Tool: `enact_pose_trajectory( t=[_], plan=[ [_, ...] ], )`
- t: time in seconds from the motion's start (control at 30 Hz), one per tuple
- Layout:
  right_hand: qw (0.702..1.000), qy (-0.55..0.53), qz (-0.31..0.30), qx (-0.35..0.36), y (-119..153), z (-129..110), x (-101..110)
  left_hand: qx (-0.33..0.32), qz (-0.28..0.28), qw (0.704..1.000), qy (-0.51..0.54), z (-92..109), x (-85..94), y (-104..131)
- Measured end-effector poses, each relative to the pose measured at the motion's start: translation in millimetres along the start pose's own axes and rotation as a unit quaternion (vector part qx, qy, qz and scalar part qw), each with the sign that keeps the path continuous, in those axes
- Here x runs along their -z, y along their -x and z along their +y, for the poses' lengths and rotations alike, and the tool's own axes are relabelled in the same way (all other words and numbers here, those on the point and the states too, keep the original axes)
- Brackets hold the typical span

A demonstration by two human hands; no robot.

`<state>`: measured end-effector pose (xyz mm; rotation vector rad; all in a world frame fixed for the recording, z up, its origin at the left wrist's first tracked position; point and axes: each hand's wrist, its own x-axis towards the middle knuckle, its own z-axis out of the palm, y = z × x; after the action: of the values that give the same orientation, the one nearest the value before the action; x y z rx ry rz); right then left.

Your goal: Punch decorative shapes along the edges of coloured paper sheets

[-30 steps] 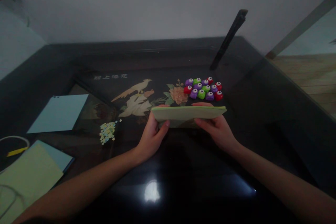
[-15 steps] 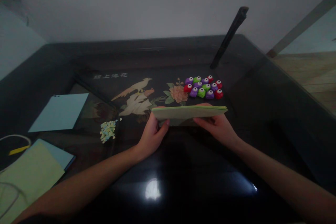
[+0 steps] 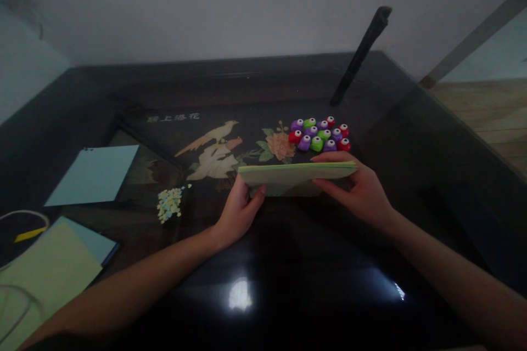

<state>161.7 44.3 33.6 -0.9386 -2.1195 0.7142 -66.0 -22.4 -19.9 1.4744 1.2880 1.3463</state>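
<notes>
Over a glossy black table (image 3: 296,263), both hands (image 3: 239,209) (image 3: 364,191) clamp pale yellow-green paper (image 3: 284,176), layered along its upper edge.

Beyond the fingers (image 3: 331,157) we see a plain grey wall (image 3: 206,5); below them, a dark glossy table (image 3: 313,252), reflecting bright light (image 3: 240,293); far to their right, a wood-like floor (image 3: 481,115).

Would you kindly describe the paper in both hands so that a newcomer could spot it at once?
Start from the dark, glossy table; near the picture's middle, the left hand and right hand hold a pale greenish paper bundle. Unlike the blue sheet and yellowish sheet lying at left, it is held, its layered edge uppermost.
</notes>
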Motion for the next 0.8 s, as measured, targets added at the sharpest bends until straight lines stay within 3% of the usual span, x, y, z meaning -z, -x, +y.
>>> enact_pose_trajectory(
  t=[0.17,0.33,0.47,0.53,0.6,0.7,0.8],
  plan=[
    [0.994,0.085,-0.001,0.073,1,3,-2,0.0,-0.002,1.0,0.0,-1,-1.3,-1],
    [0.992,0.094,0.02,0.081,2,-2,-2,0.012,-0.015,1.0,0.003,5,-0.7,-2],
    [0.998,0.046,0.029,-0.028,-1,-8,4,0.059,-0.097,0.994,-0.006,24,12.0,-16],
    [0.993,-0.031,-0.005,-0.11,-4,-7,7,0.088,-0.143,0.986,0.012,34,21.8,-26],
    [0.973,-0.124,-0.063,-0.183,-6,-4,8,0.105,-0.137,0.985,0.002,40,31.2,-36],
    [0.936,-0.216,-0.135,-0.244,-5,1,4,0.106,-0.15,0.979,-0.083,42,41.0,-44],
    [0.92,-0.245,-0.175,-0.251,-2,5,-4,0.098,-0.215,0.949,-0.208,38,44.7,-46]
  ],
)
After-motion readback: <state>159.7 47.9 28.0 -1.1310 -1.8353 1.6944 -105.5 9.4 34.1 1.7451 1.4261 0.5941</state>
